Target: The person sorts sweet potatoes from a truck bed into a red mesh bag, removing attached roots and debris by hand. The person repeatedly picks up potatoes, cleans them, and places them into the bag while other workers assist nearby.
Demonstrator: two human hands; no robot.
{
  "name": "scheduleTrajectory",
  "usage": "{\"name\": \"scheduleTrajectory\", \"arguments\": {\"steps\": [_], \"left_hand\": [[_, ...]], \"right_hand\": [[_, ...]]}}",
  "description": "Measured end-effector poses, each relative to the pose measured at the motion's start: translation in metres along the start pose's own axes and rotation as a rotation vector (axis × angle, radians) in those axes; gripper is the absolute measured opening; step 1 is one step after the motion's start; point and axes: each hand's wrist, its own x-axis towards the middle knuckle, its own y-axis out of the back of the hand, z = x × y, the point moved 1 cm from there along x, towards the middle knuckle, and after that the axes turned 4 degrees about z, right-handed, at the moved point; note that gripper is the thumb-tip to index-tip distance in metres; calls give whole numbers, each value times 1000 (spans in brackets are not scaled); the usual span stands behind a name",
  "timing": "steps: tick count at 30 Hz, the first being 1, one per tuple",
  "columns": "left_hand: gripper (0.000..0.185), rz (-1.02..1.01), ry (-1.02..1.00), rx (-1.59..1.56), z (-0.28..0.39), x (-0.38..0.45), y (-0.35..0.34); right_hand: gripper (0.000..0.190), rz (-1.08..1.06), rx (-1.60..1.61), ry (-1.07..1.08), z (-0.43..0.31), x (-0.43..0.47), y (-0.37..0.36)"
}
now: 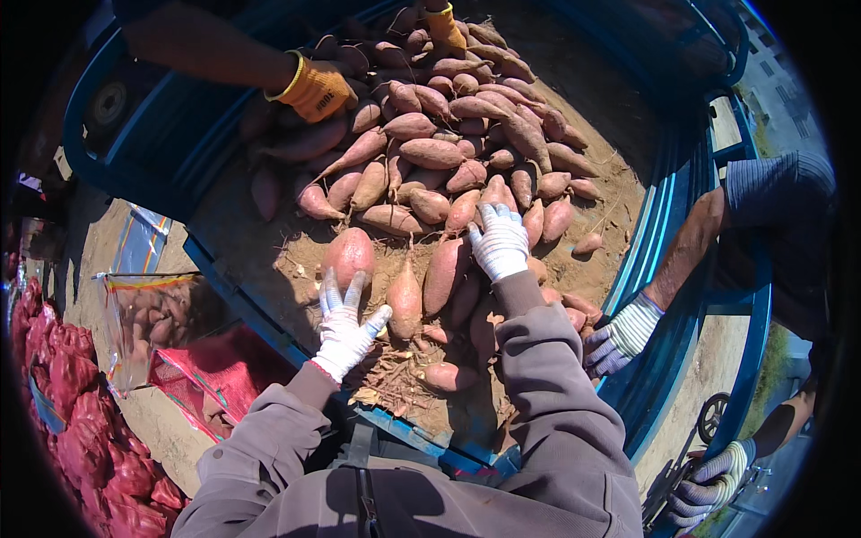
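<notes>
A pile of sweet potatoes [430, 153] lies on the soil-covered bed of a blue cargo vehicle in front of me. My left hand [343, 329], in a white knit glove, has its fingers against the near side of a large, rounded sweet potato [348, 252]; the thumb points away to the right. At the pile's near edge, the gloved fingers of my right hand [501, 241] rest over a sweet potato [496, 191]. Whether they grip it is hidden. Between my hands stand out a pear-shaped sweet potato [405, 302] and a longer one [444, 276].
Two orange gloves of another person [316, 87] reach into the far pile. At right are a striped-gloved hand [622, 336] beside the blue side rail [672, 296] and another gloved hand [713, 481]. Red mesh sacks [87, 417] and a clear bag of sweet potatoes [151, 316] stand left.
</notes>
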Motion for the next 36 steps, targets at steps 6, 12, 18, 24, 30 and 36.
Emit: {"name": "scheduleTrajectory", "arguments": {"steps": [6,12,18,24,30,36], "left_hand": [[54,-17,-156,142,-17,-12,-12],[47,-52,0,-96,-39,-35,-19],[41,-53,45,-349,-51,-45,-11],[59,-66,250,-1120,-2,-17,54],[38,-180,714,-2000,63,13,61],[29,-216,415,-1650,115,10,63]], "right_hand": [[102,-584,-196,-287,-19,57,-18],[91,-595,-168,-234,-41,38,-44],[59,-404,-92,-246,-63,-7,-65],[67,2,378,116,-99,-50,24],[50,-26,539,109,-123,-108,89],[13,-513,202,165,-94,-139,102]]}}
